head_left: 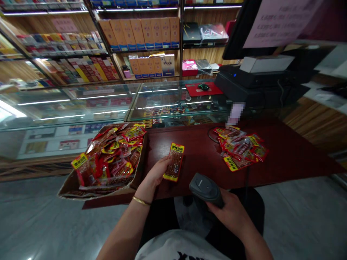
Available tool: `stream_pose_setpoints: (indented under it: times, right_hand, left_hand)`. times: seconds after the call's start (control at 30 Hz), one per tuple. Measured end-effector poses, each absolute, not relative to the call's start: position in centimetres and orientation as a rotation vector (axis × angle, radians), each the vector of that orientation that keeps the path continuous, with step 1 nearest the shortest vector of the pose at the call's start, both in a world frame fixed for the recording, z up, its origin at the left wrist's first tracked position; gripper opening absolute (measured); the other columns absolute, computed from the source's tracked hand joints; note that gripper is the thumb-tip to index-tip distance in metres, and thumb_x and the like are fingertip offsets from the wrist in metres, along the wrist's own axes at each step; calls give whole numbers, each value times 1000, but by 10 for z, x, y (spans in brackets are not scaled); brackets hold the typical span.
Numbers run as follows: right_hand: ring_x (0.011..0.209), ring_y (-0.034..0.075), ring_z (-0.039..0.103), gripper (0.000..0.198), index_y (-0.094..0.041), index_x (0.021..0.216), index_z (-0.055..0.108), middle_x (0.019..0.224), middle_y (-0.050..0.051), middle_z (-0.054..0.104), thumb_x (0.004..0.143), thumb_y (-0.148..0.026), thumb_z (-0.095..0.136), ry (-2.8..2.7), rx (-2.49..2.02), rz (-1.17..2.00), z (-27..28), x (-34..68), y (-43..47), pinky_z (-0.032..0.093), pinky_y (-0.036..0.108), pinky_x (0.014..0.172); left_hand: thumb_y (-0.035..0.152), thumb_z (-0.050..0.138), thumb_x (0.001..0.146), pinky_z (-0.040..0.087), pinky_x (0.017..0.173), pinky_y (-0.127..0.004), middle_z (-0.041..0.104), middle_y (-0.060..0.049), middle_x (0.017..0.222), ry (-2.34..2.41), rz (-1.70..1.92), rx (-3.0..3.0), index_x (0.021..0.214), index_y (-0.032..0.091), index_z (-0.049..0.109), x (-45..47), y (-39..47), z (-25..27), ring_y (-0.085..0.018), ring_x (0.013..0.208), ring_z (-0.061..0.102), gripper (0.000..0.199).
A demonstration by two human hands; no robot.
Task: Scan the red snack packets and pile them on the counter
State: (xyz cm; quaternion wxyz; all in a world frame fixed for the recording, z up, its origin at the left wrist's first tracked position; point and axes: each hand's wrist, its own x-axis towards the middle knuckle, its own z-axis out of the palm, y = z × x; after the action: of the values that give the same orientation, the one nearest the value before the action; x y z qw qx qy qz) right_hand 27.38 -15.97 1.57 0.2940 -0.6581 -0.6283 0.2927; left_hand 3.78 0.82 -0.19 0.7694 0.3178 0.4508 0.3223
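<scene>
My left hand [156, 172] is closed on the left edge of a red and yellow snack packet [175, 162], held over the dark red table with its label end away from me. In my right hand [230, 209] is a black handheld barcode scanner [206, 189], its head pointing up and left toward the packet. To the left, a cardboard box [137, 178] holds many similar packets in a loose heap. A pile of the same snack packets [242, 148] lies on the table at the right.
A glass display counter [108, 104] runs behind the table. A red mouse pad [193, 89] with a mouse [203, 86] lies on the glass. At the right stands a monitor [233, 36] above dark equipment. Shelves of boxed goods [141, 34] line the back.
</scene>
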Motion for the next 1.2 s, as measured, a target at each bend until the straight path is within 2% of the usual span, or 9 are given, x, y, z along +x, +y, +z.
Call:
stream_pose_setpoints:
  times: [0.23, 0.5, 0.63, 0.73, 0.83, 0.97, 1.03, 1.1, 1.2]
  right_hand:
    - [88, 28, 78, 25, -22, 97, 77, 95, 8, 82, 84, -38, 63, -1470, -1773, 615, 18, 291, -173, 61, 35, 82]
    - [84, 27, 79, 27, -21, 99, 77, 94, 7, 82, 86, -41, 64, -1373, -1822, 543, 4, 318, -190, 63, 34, 78]
    - [80, 27, 79, 26, -21, 97, 78, 92, 7, 83, 85, -41, 65, -1355, -1823, 516, 7, 318, -189, 64, 33, 75]
    - [80, 27, 79, 30, -21, 95, 78, 89, 8, 83, 85, -45, 64, -1342, -1815, 507, 8, 313, -185, 64, 33, 75]
    - [76, 29, 79, 33, -21, 90, 79, 83, 7, 82, 82, -49, 64, -1371, -1826, 519, 2, 308, -182, 64, 33, 73]
    - [70, 30, 79, 32, -23, 81, 80, 75, 6, 81, 78, -52, 67, -1481, -1866, 557, -13, 302, -168, 64, 33, 63]
    - [77, 32, 80, 34, -23, 84, 80, 80, 7, 82, 78, -54, 68, -1522, -1856, 543, -18, 295, -158, 64, 35, 67]
    - [82, 32, 80, 34, -23, 87, 79, 84, 7, 83, 78, -54, 68, -1564, -1794, 553, -18, 285, -149, 64, 36, 74]
    - [81, 30, 80, 32, -23, 88, 78, 85, 6, 83, 80, -52, 66, -1623, -1708, 594, -16, 270, -142, 64, 34, 76]
  left_hand:
    - [7, 67, 71, 56, 73, -28, 77, -9, 91, 795, 623, 758, 100, 13, 75, 149, 28, -11, -18, 74, 71, 30]
    - [5, 62, 76, 55, 68, -28, 71, -9, 74, 711, 457, 853, 92, 8, 69, 312, 79, 48, -15, 62, 64, 18]
    - [8, 64, 80, 54, 69, -27, 69, -8, 76, 766, 460, 891, 95, 7, 68, 325, 83, 57, -11, 60, 60, 15]
    - [11, 65, 82, 51, 71, -21, 73, -9, 93, 790, 567, 913, 105, 11, 69, 278, 64, 48, -9, 69, 62, 23]
    - [17, 63, 85, 53, 75, -23, 73, -11, 111, 820, 802, 1060, 113, 14, 70, 189, 31, 40, -12, 83, 67, 29]
    - [23, 56, 89, 54, 88, -32, 75, -9, 108, 1223, 1160, 1542, 109, 18, 73, 49, -16, 53, -18, 92, 69, 26]
    - [26, 56, 90, 51, 95, -36, 74, -8, 109, 1606, 1270, 1750, 108, 19, 72, -17, -35, 68, -21, 101, 68, 26]
    - [29, 55, 91, 47, 104, -41, 73, -10, 115, 2017, 1213, 1920, 112, 18, 71, -73, -49, 83, -25, 111, 64, 29]
    - [37, 56, 90, 39, 110, -51, 65, -16, 132, 2553, 805, 1955, 128, 15, 64, -131, -57, 94, -34, 126, 55, 45]
